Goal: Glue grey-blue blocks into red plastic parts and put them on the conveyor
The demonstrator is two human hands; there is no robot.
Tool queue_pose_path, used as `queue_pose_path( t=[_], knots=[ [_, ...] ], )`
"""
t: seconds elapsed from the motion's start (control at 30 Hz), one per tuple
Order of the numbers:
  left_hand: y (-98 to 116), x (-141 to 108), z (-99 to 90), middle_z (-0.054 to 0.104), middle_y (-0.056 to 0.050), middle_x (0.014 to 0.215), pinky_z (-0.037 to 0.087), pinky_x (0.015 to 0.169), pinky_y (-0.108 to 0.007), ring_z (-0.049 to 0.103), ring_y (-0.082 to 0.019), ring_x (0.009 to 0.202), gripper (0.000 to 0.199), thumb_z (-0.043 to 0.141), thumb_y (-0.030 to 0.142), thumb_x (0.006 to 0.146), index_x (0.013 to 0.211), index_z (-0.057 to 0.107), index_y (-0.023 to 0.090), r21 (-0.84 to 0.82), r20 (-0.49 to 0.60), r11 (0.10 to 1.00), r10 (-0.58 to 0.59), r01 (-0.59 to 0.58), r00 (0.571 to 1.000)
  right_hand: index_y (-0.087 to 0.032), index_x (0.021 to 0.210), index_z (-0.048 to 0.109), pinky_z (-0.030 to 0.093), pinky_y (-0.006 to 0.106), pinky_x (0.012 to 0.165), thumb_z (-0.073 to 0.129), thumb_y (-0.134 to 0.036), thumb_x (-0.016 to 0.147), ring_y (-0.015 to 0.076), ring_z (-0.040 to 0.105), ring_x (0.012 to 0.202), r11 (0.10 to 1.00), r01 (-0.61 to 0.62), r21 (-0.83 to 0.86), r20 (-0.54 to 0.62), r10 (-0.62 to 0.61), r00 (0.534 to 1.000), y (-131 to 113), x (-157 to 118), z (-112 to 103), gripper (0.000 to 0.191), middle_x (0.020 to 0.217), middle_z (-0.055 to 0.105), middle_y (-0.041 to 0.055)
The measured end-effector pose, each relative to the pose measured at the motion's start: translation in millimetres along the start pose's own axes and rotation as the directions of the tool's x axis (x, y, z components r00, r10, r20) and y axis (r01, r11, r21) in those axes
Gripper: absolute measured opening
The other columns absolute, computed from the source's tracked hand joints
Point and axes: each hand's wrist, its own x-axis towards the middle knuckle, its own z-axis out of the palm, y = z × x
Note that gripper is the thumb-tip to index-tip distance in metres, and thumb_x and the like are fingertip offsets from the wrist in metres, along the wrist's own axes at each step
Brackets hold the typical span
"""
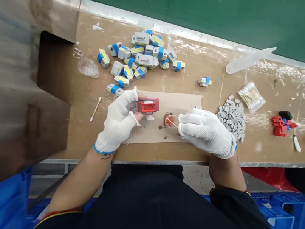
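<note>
Both hands wear white knit gloves. My left hand (120, 119) pinches a red and grey plastic part (148, 106) by its left side, with thumb and fingertip bare. The part is held above a sheet of cardboard (144, 135), its red recess facing the camera. My right hand (205, 131) is closed on a thin swab stick (172, 122). The stick's far end dips into a small clear cup (168, 120) with something red inside. Dark stains mark the cardboard around the cup.
Grey, blue and yellow blocks (144, 60) are heaped behind my hands. Small grey pieces (231, 118) and a bag of swabs (252, 97) are at right, with red parts (279, 125) beyond. A loose swab (95, 109) and clear dish (88, 68) lie left, near a metal panel (9, 94).
</note>
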Motion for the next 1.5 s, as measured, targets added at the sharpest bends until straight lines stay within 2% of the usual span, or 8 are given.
queue_pose_path(
  t=[0.17, 0.27, 0.4, 0.57, 0.7, 0.77, 0.93, 1.5],
  knots=[
    [-1.0, -4.4, -2.2, 0.087, -0.008, 0.103, 0.077, 0.076, -0.049, 0.088, -0.033, 0.084, 0.036, 0.096, 0.034, 0.081, 0.110, 0.081, 0.020, 0.070, 0.037, 0.996, 0.053, -0.055, 0.998, -0.030, 0.097, 0.072, 0.045, 0.034, 0.070, 0.062, -0.018, 0.111, 0.0183, 0.062, 0.076, 0.990, -0.102, -0.094, -0.157, 0.087, 0.984, -2.1, 4.7, 16.7, 0.021, 0.092, 0.082, 0.0011],
    [-4.4, -6.2, -4.3, 0.087, -0.008, 0.108, 0.079, 0.080, -0.048, 0.090, -0.035, 0.094, 0.028, 0.092, 0.027, 0.086, 0.112, 0.083, 0.020, 0.070, 0.073, 0.993, 0.088, -0.093, 0.993, -0.030, 0.102, 0.076, 0.049, 0.032, 0.070, 0.062, -0.019, 0.110, 0.0179, 0.066, 0.076, 0.981, -0.161, -0.106, -0.159, 0.143, 0.977, -3.0, 6.1, 22.5, 0.019, 0.092, 0.083, 0.0007],
    [-16.4, -3.5, -11.7, 0.088, -0.009, 0.116, 0.082, 0.080, -0.046, 0.091, -0.036, 0.104, 0.029, 0.087, 0.024, 0.092, 0.121, 0.083, 0.023, 0.069, 0.190, 0.971, 0.212, -0.228, 0.959, -0.029, 0.096, 0.072, 0.054, 0.031, 0.069, 0.074, -0.022, 0.104, 0.0165, 0.070, 0.073, 0.977, -0.186, 0.104, -0.243, 0.207, 0.948, -3.8, 3.7, 17.2, 0.012, 0.087, 0.081, -0.0014],
    [-24.8, -2.0, -17.5, 0.090, -0.013, 0.125, 0.083, 0.083, -0.044, 0.093, -0.035, 0.097, 0.043, 0.081, 0.015, 0.091, 0.134, 0.080, 0.022, 0.155, 0.299, 0.909, 0.331, -0.388, 0.895, -0.027, 0.083, 0.069, 0.057, 0.029, 0.060, 0.087, -0.016, 0.098, 0.0136, 0.070, 0.064, 0.871, -0.212, 0.442, -0.392, 0.400, 0.828, -7.9, -0.1, 12.2, 0.026, 0.078, 0.075, -0.0049],
    [-18.3, -3.8, -12.1, 0.091, -0.012, 0.127, 0.080, 0.092, -0.038, 0.093, -0.032, 0.106, 0.048, 0.077, 0.009, 0.091, 0.137, 0.080, 0.023, 0.263, 0.376, 0.769, 0.473, -0.582, 0.796, -0.027, 0.076, 0.062, 0.057, 0.030, 0.054, 0.093, -0.032, 0.098, 0.0123, 0.066, 0.057, 0.814, -0.110, 0.570, -0.558, 0.482, 0.675, -17.1, 5.7, 17.4, 0.038, 0.068, 0.064, -0.0068],
    [-14.4, -4.5, -8.4, 0.091, -0.012, 0.126, 0.079, 0.095, -0.036, 0.092, -0.031, 0.111, 0.044, 0.077, 0.009, 0.092, 0.134, 0.080, 0.021, 0.313, 0.408, 0.692, 0.521, -0.650, 0.750, -0.027, 0.074, 0.060, 0.054, 0.029, 0.050, 0.093, -0.039, 0.098, 0.0117, 0.063, 0.054, 0.811, -0.095, 0.578, -0.592, 0.496, 0.635, -23.3, 11.1, 19.8, 0.044, 0.065, 0.060, -0.0069],
    [-10.7, -6.4, -5.2, 0.092, -0.010, 0.121, 0.076, 0.088, -0.027, 0.092, -0.026, 0.105, 0.031, 0.077, 0.011, 0.094, 0.123, 0.081, 0.017, 0.350, 0.455, 0.618, 0.544, -0.704, 0.705, -0.027, 0.075, 0.064, 0.057, 0.028, 0.049, 0.094, -0.027, 0.096, 0.0125, 0.064, 0.055, 0.831, -0.078, 0.551, -0.569, 0.442, 0.693, -33.0, 20.5, 23.8, 0.036, 0.067, 0.061, -0.0066],
    [-9.7, -11.8, -9.9, 0.092, -0.008, 0.128, 0.076, 0.086, -0.029, 0.092, -0.026, 0.107, 0.040, 0.078, 0.015, 0.095, 0.134, 0.080, 0.022, 0.397, 0.479, 0.608, 0.501, -0.687, 0.721, -0.026, 0.076, 0.068, 0.065, 0.027, 0.059, 0.091, -0.013, 0.092, 0.0130, 0.070, 0.061, 0.791, -0.075, 0.607, -0.478, 0.439, 0.760, -30.5, 22.0, 28.0, 0.031, 0.073, 0.073, -0.0051]
  ],
)
